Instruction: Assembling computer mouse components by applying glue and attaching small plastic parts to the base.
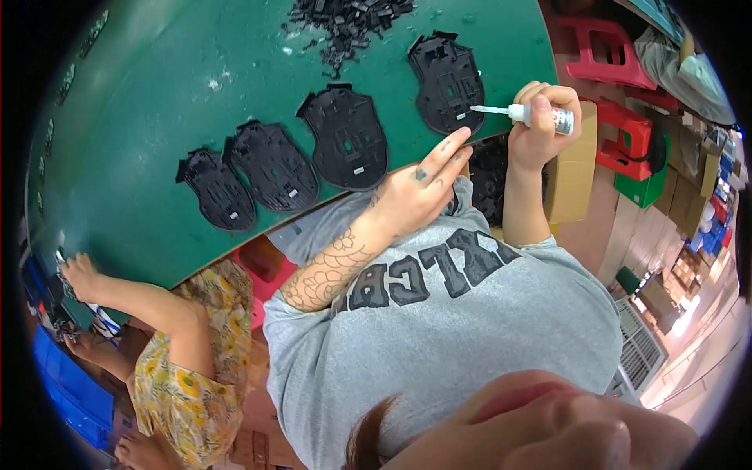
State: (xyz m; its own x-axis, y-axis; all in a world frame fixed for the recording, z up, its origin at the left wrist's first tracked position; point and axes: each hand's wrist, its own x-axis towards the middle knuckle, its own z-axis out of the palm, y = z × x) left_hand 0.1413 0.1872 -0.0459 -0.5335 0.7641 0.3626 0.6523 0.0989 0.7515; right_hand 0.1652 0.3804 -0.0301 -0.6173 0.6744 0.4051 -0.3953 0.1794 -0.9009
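A small white glue bottle point(560, 119) with a long thin nozzle is gripped in my right hand point(544, 125). Its tip points left, over the lower part of a black molded plastic shell point(446, 78) near the table's right edge. My left hand point(423, 192) has its fingers stretched out, fingertips at that shell's near edge; whether they touch it I cannot tell. Leftward along the table lie more such shells: a wide one point(348, 145), another point(274, 168) and a smaller-looking one point(215, 192). Each bears a small white label.
A heap of small black parts point(348, 27) sits at the far side of the green table point(196, 78). Below its right edge stand a cardboard box point(573, 168) and red stools point(607, 55). At left, a co-worker in a yellow floral garment point(192, 395) reaches over the table.
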